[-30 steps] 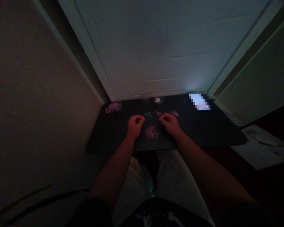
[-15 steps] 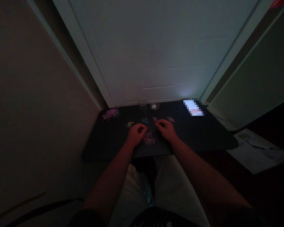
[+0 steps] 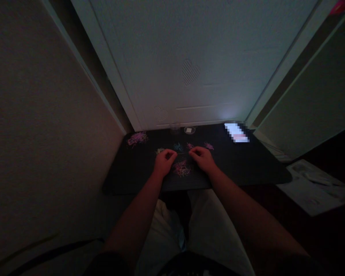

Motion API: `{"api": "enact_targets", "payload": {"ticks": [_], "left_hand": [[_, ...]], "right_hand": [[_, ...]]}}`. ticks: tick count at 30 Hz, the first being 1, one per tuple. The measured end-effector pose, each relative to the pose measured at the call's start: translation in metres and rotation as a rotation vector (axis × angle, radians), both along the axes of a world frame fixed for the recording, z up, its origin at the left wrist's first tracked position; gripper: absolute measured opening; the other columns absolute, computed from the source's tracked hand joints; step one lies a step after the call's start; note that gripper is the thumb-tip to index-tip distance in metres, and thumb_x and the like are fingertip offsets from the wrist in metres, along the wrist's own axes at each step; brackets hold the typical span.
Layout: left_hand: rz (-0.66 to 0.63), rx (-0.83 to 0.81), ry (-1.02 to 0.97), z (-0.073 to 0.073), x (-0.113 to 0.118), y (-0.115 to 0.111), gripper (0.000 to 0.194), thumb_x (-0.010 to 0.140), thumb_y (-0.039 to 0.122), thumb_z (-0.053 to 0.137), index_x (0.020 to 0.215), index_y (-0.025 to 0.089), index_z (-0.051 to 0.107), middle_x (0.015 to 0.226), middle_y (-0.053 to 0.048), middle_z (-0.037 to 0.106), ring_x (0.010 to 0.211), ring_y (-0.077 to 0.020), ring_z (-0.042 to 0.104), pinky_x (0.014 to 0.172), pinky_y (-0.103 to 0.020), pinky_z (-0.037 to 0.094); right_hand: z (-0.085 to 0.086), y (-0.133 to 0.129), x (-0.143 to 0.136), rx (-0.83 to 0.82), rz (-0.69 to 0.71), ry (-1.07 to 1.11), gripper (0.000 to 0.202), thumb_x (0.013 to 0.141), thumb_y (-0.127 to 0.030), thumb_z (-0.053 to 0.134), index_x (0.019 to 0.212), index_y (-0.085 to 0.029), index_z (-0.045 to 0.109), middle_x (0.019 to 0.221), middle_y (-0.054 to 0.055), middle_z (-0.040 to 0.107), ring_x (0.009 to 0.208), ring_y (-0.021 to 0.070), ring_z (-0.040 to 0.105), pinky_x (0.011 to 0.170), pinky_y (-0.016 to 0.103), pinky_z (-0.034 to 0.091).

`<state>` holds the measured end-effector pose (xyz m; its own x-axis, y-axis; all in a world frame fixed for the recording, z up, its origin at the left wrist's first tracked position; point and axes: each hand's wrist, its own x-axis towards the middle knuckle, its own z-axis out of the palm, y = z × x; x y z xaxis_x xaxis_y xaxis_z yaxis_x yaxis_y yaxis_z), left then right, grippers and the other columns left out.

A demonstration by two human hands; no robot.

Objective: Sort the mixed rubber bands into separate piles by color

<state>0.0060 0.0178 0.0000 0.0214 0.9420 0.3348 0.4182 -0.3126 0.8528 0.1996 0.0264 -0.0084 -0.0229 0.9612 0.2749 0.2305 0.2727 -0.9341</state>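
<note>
My left hand [image 3: 164,161] is closed in a pinch over the dark table, and a thin pale strand [image 3: 180,153] runs rightward from its fingertips. My right hand [image 3: 201,158] also pinches, just right of the strand; what its fingertips hold is too small to make out. Below and between the hands lies a mixed pile of thin pink and pale pieces [image 3: 182,168]. Beyond them sit small heaps: pale yellow pieces [image 3: 160,151] partly behind my left hand, blue pieces [image 3: 178,147], pink pieces [image 3: 190,146] and purple-pink pieces [image 3: 209,146].
A larger purple-pink heap [image 3: 137,138] occupies the table's [image 3: 235,165] back left corner. A clear cup [image 3: 175,128] and a round clear lid [image 3: 189,130] stand by the white door [image 3: 218,57]. A lit phone [image 3: 236,132] lies back right. Papers [image 3: 316,188] are on the right, below table height.
A thin pale strand now shows between my hands. My left hand has shifted slightly up, covering more of the yellow heap. The whole view has moved a little.
</note>
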Motion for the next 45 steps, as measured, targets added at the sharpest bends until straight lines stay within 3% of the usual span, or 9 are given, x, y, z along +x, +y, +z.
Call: {"api": "enact_targets", "payload": {"ticks": [6, 14, 21, 35, 45], "left_hand": [[0.016, -0.005, 0.04, 0.0, 0.0, 0.0, 0.019, 0.076, 0.033, 0.06, 0.08, 0.016, 0.066, 0.076, -0.002, 0.067, 0.067, -0.0126, 0.059, 0.063, -0.025, 0.046], [-0.077, -0.007, 0.166, 0.001, 0.003, -0.002, 0.018, 0.076, 0.033, 0.06, 0.08, 0.017, 0.068, 0.073, -0.002, 0.068, 0.065, -0.0129, 0.059, 0.061, -0.025, 0.046], [-0.165, 0.02, 0.29, 0.001, 0.004, -0.004, 0.017, 0.076, 0.032, 0.059, 0.082, 0.019, 0.068, 0.072, -0.001, 0.067, 0.065, -0.0126, 0.058, 0.062, -0.025, 0.045], [-0.278, 0.073, 0.399, 0.003, 0.008, -0.01, 0.012, 0.075, 0.025, 0.058, 0.079, 0.019, 0.067, 0.075, -0.002, 0.065, 0.071, -0.0141, 0.057, 0.066, -0.027, 0.044], [-0.401, 0.124, 0.252, 0.01, 0.006, -0.013, 0.011, 0.08, 0.027, 0.055, 0.079, 0.018, 0.062, 0.08, -0.004, 0.064, 0.08, -0.0158, 0.056, 0.073, -0.028, 0.044]], "right_hand": [[-0.003, 0.002, 0.003, -0.009, -0.029, 0.052, 0.02, 0.072, -0.038, 0.057, 0.072, -0.017, 0.055, 0.057, -0.003, 0.051, 0.051, 0.0102, 0.045, 0.049, 0.023, 0.036], [0.003, -0.01, -0.008, 0.082, 0.178, -0.25, 0.024, 0.071, -0.034, 0.063, 0.088, -0.017, 0.064, 0.063, -0.002, 0.054, 0.056, 0.0106, 0.048, 0.053, 0.024, 0.038], [0.004, -0.008, -0.007, 0.133, 0.146, -0.343, 0.013, 0.076, -0.027, 0.056, 0.075, -0.018, 0.064, 0.072, 0.002, 0.061, 0.064, 0.0125, 0.052, 0.059, 0.025, 0.04], [0.005, -0.008, -0.008, 0.121, 0.135, -0.387, 0.005, 0.07, -0.02, 0.055, 0.068, -0.017, 0.059, 0.063, -0.001, 0.054, 0.058, 0.0107, 0.047, 0.055, 0.023, 0.035], [0.003, -0.007, -0.009, 0.114, 0.116, -0.464, 0.003, 0.069, -0.018, 0.056, 0.067, -0.017, 0.057, 0.064, -0.001, 0.054, 0.06, 0.0111, 0.048, 0.055, 0.023, 0.034]]}}
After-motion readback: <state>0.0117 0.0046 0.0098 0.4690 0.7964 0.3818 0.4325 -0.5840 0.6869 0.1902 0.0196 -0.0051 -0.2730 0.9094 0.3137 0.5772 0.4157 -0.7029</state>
